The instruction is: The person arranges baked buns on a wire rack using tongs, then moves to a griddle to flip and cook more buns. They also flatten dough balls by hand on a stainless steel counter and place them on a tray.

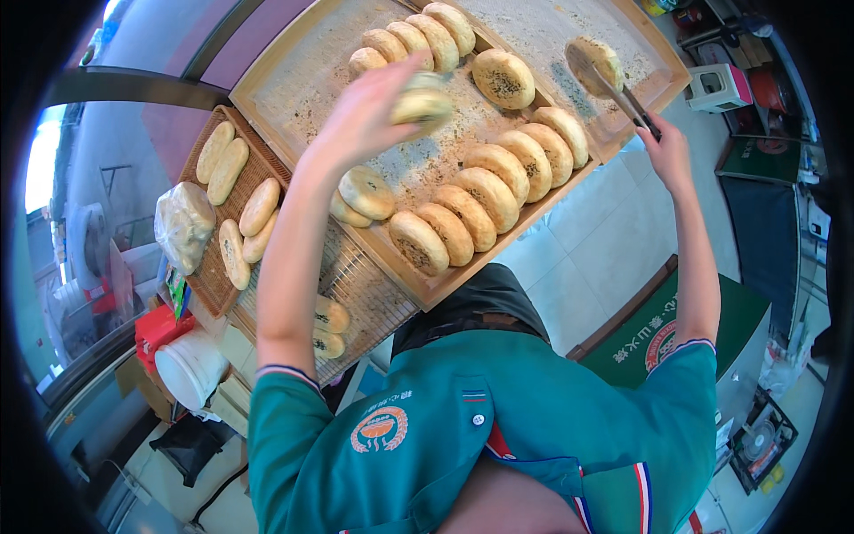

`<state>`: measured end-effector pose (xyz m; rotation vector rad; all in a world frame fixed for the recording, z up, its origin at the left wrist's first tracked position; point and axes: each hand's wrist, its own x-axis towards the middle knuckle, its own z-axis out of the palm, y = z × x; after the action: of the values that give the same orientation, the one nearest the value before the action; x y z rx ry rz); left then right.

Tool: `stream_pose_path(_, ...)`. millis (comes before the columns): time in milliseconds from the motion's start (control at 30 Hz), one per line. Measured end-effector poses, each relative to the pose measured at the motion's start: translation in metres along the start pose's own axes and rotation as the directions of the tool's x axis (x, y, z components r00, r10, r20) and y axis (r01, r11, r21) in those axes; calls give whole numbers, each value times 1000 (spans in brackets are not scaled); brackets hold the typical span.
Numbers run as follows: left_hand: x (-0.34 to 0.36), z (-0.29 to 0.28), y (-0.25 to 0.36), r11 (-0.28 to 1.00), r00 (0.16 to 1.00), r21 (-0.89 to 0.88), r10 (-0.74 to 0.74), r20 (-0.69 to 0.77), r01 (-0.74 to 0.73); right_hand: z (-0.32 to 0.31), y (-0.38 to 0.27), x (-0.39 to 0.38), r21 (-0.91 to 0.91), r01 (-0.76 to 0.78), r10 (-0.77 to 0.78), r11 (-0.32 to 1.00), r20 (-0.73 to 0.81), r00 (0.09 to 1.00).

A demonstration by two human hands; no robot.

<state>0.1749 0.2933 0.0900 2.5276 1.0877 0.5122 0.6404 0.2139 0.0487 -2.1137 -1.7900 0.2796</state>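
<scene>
My left hand [374,102] is closed round some round flatbread [422,105], smeared by motion, above the wooden tray [400,165]. My right hand [667,149] grips the dark handles of metal tongs [623,100] at the tray's right end. At the tongs' tips is a round flatbread [606,55]; whether they pinch it I cannot tell. Along the tray's near edge leans a row of seeded flatbreads [487,196], with a shorter row [431,40] at the far side. One seeded flatbread [503,78] lies between the rows, and a couple more [366,192] lie near my left forearm.
Left of the tray, a wicker basket [206,289] holds several oval breads [260,206] and a plastic bag [185,227]. A wire rack [366,283] with oval breads stands beside it. A white bucket [191,369] is lower left; a green-topped counter [654,325] is at right.
</scene>
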Motion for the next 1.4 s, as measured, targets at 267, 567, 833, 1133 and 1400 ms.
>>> stream_pose_path(267, 110, 84, 8, 800, 843, 324, 375, 386, -505, -63, -44, -33, -440, 368, -501, 819, -239, 832)
stream_pose_path(567, 21, 58, -38, 889, 923, -279, -384, -21, 363, -36, -136, 7, -636, 769, -963, 60, 167, 213)
stream_pose_path(833, -84, 71, 6, 966, 938, 29, -242, -247, 256, 11, -184, 55, -545, 810, -911, -218, 412, 32)
stream_pose_path(1133, -310, -17, -2, 694, 582, -209, -702, -411, 689, -36, -145, -62, 58, 507, -510, 860, 45, 859)
stream_pose_path(1400, -442, 11, 38, 574, 434, -184, -759, -485, 798, 51, -254, -208, 580, 46, -431, 813, 547, 718)
